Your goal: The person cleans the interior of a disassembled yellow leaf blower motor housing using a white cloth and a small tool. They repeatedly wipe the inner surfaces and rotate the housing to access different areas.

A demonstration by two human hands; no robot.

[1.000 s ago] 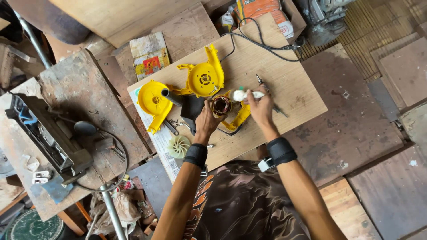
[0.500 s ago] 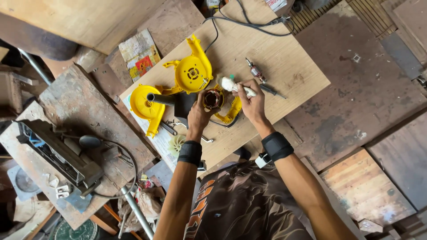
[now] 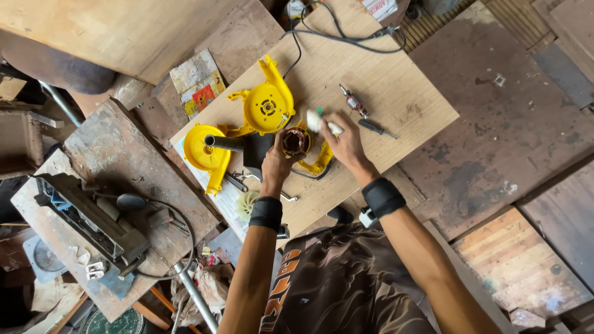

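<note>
My left hand (image 3: 276, 162) grips a round motor stator with copper windings (image 3: 295, 142), held just above a wooden board (image 3: 396, 117). My right hand (image 3: 346, 143) holds a small white tube with a green tip (image 3: 317, 120) close beside the stator. Two yellow blower housing halves (image 3: 267, 106) (image 3: 204, 151) lie open on the board to the left, with a black nozzle (image 3: 226, 143) between them. A motor armature (image 3: 354, 102) and a screwdriver (image 3: 377, 128) lie to the right of my right hand. Both wrists wear black bands.
A white fan wheel (image 3: 249, 204) lies near the board's front edge. A black power cable (image 3: 346, 38) runs across the far end. A worn bench with a metal tool (image 3: 93, 216) stands at the left. A printed booklet (image 3: 198, 81) lies behind the housings.
The view has shifted, so the board sits a little further right. My hands keep the stator and the white tube together, with the right hand slightly lower beside the stator.
</note>
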